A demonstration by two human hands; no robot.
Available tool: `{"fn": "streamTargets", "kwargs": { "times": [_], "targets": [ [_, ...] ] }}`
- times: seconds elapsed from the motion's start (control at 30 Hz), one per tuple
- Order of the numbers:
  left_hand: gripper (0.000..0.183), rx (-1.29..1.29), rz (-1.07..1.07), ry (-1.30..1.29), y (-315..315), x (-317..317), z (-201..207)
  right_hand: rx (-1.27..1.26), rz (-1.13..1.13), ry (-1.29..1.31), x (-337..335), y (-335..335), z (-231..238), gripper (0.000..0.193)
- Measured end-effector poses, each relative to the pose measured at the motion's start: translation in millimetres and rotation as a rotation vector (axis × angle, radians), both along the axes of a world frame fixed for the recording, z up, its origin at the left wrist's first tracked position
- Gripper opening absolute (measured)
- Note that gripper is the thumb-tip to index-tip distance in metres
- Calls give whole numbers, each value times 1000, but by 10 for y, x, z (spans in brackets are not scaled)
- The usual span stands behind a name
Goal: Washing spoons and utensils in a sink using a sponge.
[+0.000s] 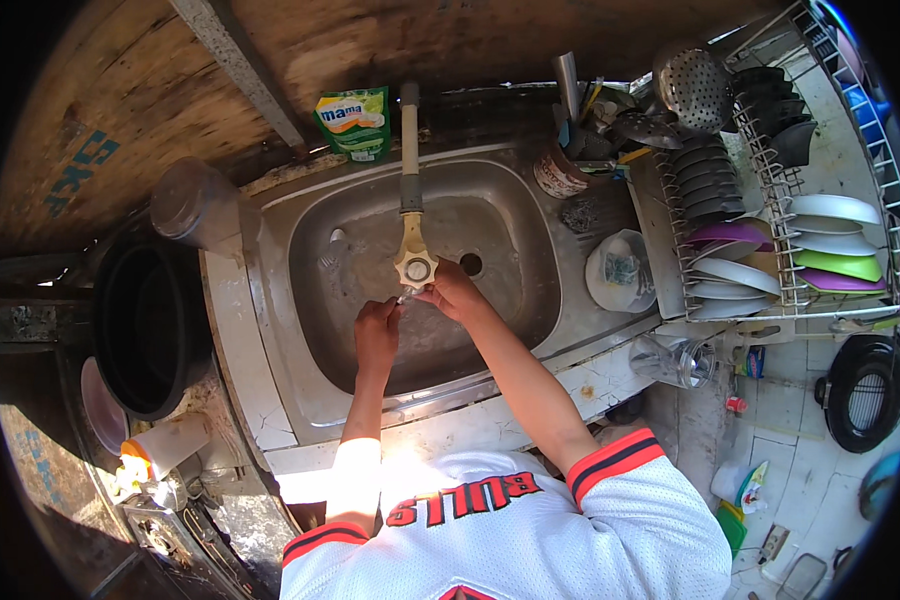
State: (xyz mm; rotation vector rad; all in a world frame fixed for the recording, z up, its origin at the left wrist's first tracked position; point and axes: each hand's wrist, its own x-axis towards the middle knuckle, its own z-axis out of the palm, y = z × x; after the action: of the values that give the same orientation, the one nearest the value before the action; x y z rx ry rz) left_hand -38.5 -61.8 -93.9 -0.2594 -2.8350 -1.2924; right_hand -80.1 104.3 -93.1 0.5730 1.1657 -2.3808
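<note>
Both my hands are together under the cream tap (pixel 415 262) with its star-shaped knob, above the steel sink (pixel 305 290). My left hand (pixel 378 325) is closed, its fingertips pinching one end of a small shiny piece (pixel 407 296) whose kind I cannot make out. My right hand (pixel 452 292) is closed at the other side of that piece, just beneath the knob, its fingertips partly hidden. Inside the basin, on its left side, lies what looks like a light fork or spoon (pixel 330 255). The dark drain hole (pixel 471 264) is right of the tap.
A green pouch (pixel 355 125) stands behind the sink. To the right are a whitish bowl with a scrubber (pixel 620 270), a pot of utensils (pixel 560 172), a clear jar (pixel 675 360) and a dish rack (pixel 740 312). A large black basin (pixel 148 320) and a plastic container (pixel 198 205) are left.
</note>
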Motion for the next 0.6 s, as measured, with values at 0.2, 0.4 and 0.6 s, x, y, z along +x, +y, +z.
{"fn": "streamTargets", "kwargs": {
  "times": [0.2, 0.4, 0.6],
  "targets": [
    [15, 177, -58, 31, 268, -138, -21, 518, 131, 46, -66, 449, 273, 25],
    [15, 677, -148, -416, 145, -334, -242, 544, 176, 225, -160, 976, 912, 23],
    [13, 798, -45, -508, -28, -325, -372, 705, 40, 346, 25, 1393, 1571, 23]
  ]
}}
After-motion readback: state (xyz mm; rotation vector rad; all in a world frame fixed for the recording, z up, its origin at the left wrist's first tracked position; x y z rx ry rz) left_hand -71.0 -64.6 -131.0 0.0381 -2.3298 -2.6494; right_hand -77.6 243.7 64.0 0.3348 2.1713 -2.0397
